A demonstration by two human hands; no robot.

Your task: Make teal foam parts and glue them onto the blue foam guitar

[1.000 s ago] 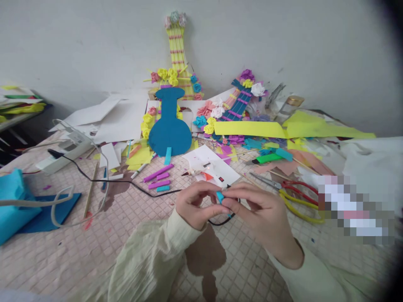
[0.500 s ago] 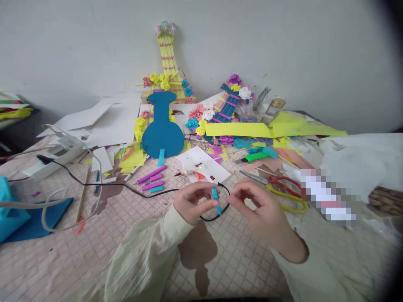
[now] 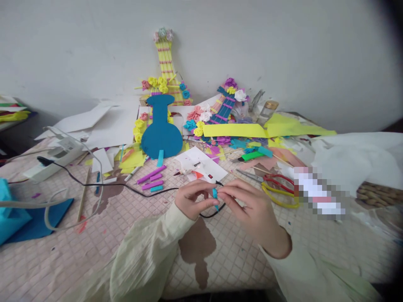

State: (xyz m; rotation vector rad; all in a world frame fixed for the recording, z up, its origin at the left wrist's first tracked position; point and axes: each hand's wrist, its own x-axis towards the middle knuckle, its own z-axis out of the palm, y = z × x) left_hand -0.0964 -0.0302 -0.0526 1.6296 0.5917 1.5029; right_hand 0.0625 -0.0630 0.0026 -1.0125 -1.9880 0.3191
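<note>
A small, bright-blue strip of folded paper [image 3: 215, 193] is being held low, just right of the frame's centre. It is being clamped between thumb and fingers by the left hand [image 3: 195, 201], while the fingertips of the right hand [image 3: 252, 203] are being brought close together at its right edge; whether paper is being pinched there cannot be told.

Just behind, a thin black cable [image 3: 151, 195] is being looped past both hands. Above them, a white glue gun with an orange trigger [image 3: 197, 174] is being supported by a sheet of white card [image 3: 210, 161]. Left of that, slim purple paper pieces [image 3: 153, 174] are being displayed in a little cluster. To the right, metal scissors with red and yellow handles [image 3: 256, 178] are being left lying.

Farther up, left of centre, a flat, dark-blue, guitar-shaped cut-out [image 3: 161, 138] is being shown upright, partly covering flower-trimmed yellow work [image 3: 165, 63] behind.
</note>
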